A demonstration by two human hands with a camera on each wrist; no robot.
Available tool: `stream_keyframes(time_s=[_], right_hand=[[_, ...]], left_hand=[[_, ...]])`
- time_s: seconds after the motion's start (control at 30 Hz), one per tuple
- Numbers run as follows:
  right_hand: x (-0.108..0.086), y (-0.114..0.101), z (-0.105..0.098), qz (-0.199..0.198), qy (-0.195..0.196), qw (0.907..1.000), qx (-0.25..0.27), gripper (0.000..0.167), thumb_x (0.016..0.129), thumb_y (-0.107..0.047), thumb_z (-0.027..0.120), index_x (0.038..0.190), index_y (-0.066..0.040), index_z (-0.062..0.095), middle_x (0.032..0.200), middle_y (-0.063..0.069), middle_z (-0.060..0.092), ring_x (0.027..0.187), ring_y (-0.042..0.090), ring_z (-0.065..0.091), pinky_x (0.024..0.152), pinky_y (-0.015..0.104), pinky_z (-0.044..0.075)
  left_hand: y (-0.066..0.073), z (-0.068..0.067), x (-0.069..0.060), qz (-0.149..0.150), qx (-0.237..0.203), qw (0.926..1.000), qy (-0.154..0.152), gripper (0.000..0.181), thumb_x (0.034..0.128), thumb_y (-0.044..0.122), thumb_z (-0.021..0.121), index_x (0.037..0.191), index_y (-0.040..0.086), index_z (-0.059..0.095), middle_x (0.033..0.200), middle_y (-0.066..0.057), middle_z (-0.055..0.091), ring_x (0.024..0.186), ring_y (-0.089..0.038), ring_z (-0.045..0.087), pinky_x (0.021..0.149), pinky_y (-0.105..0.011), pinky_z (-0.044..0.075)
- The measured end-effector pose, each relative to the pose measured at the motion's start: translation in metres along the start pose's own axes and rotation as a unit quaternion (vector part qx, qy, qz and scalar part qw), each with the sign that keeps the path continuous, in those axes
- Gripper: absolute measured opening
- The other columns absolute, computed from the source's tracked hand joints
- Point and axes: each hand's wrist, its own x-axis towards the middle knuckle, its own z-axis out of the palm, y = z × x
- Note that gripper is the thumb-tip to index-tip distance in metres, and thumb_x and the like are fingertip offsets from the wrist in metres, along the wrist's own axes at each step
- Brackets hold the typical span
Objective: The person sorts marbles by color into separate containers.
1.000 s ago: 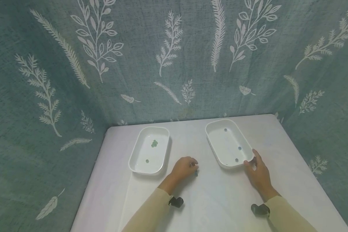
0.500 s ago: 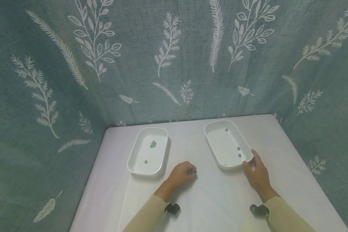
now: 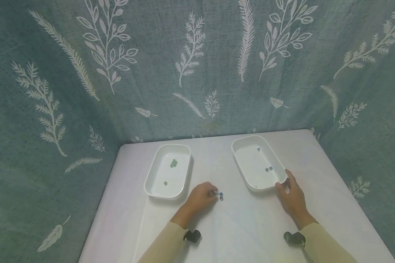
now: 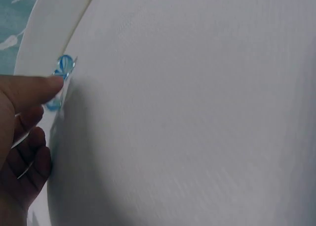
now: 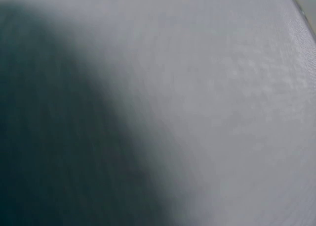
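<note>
In the head view, my left hand is low over the white table with thumb and fingers bent together at small blue-and-clear glass marbles. The left wrist view shows a blue glass marble above my thumb, with more blue glass below it; the thumb hides part of the hold. My right hand grips the near right corner of a white tray, thumb and fingers on either side. Inside that tray lie a far marble and two close together. The right wrist view is mostly blurred tabletop and a dark shape.
A second white tray stands at the left, with a cluster of green marbles and a single marble inside. The table has a white cover. Patterned green-blue cloth hangs behind and beside it.
My left hand drew slightly left and toward me, and two marbles came into sight by its fingertips. One marble in the right tray rolled away from the near edge. My right hand stayed put.
</note>
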Motion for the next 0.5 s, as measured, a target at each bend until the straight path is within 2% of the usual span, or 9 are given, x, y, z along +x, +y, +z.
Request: stream_keyframes(time_s=[0.23, 0.5], right_hand=[[0.0002, 0.0006, 0.0009, 0.0, 0.004, 1.0, -0.002, 0.072, 0.099, -0.041, 0.052, 0.157, -0.016, 0.016, 0.15, 0.024, 0.034, 0.135, 0.048, 0.032, 0.103, 0.068, 0.029], [-0.0003, 0.0026, 0.0022, 0.002, 0.004, 1.0, -0.003, 0.073, 0.099, -0.042, 0.052, 0.157, -0.018, 0.015, 0.152, 0.022, 0.033, 0.136, 0.046, 0.031, 0.103, 0.067, 0.028]], left_hand=[[-0.0055, 0.0011, 0.0005, -0.004, 0.009, 0.9999, -0.001, 0.021, 0.084, 0.025, 0.074, 0.103, 0.016, 0.073, 0.084, 0.013, 0.058, 0.076, -0.006, 0.054, 0.07, -0.027, 0.049], [-0.0021, 0.0053, 0.0002, -0.007, 0.027, 0.9996, -0.007, 0.02, 0.0841, 0.025, 0.073, 0.103, 0.019, 0.073, 0.087, 0.015, 0.058, 0.079, -0.006, 0.055, 0.073, -0.026, 0.05]])
